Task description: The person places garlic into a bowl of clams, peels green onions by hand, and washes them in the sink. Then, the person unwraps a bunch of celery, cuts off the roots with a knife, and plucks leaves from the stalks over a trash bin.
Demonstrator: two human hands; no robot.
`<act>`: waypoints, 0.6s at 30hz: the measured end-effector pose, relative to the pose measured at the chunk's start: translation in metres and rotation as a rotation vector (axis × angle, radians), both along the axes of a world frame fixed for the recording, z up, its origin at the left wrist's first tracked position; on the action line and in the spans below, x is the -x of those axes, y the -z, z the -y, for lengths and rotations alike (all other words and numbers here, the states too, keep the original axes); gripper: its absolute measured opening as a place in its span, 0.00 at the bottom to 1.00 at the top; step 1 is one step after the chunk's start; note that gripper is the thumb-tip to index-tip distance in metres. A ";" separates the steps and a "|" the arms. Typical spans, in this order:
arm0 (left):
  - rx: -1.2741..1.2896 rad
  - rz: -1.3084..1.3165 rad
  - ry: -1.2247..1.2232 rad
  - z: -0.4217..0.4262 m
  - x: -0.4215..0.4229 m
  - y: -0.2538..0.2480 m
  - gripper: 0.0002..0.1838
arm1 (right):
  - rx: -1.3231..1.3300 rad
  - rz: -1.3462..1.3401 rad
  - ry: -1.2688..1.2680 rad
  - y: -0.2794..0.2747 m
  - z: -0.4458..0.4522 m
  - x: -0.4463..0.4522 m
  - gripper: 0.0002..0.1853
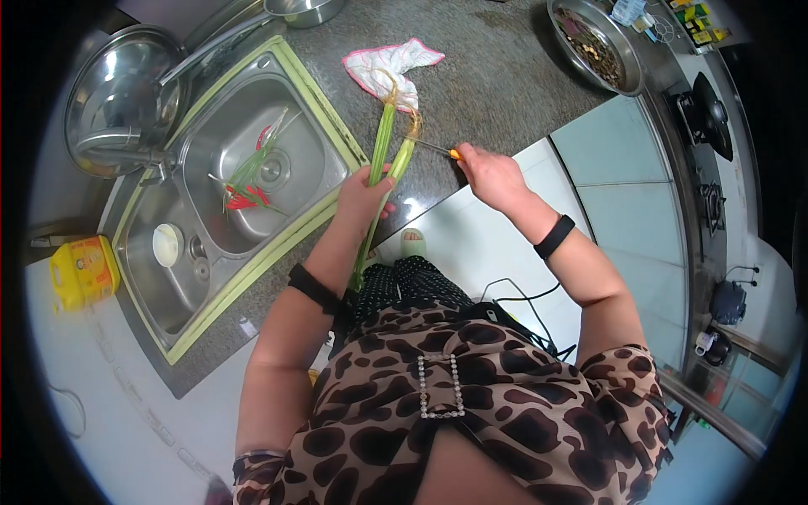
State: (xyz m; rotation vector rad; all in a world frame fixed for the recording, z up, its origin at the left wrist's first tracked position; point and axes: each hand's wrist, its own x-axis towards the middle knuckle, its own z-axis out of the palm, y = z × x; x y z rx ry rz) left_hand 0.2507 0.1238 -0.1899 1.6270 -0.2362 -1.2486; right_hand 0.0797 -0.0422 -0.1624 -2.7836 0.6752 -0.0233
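Green stalks (401, 160): two, side by side, over the counter (497, 93) edge beside the sink (295, 126). Root ends point away from you, near the white cloth (370, 67); lower ends reach back toward your trousers (404, 282).
Left hand (366, 192): fingers closed round both stalks, about mid-length, with a narrow gap between the stalks above your grip.
Right hand (497, 177): fingers curled tight on the orange handle (455, 155) of a thin blade (432, 146); tip at the right-hand stalk, just below its roots. Contact: can't tell.
Stalk handling: probably light, fairly stiff at the thick root end, floppier toward the far ends. Likely slick if wet; hard squeezing could bruise or snap them.
Where to hold: firm lower part, below the roots, fingertips well clear of the blade. Your present grip looks sound; a bit more thumb pressure should stop them rolling.
Left arm: reaches forward from your side, elbow bent, black band (316, 289) on the forearm.
Right arm: elbow out wide, forearm angled inward, band (555, 237) near the wrist; blade roughly crosswise to the stalks.
Sink contents: red and green pieces (244, 198) near the drain.
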 end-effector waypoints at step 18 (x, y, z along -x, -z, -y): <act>0.007 0.011 0.020 -0.003 0.000 0.008 0.19 | 0.014 -0.269 0.027 -0.001 -0.011 -0.016 0.08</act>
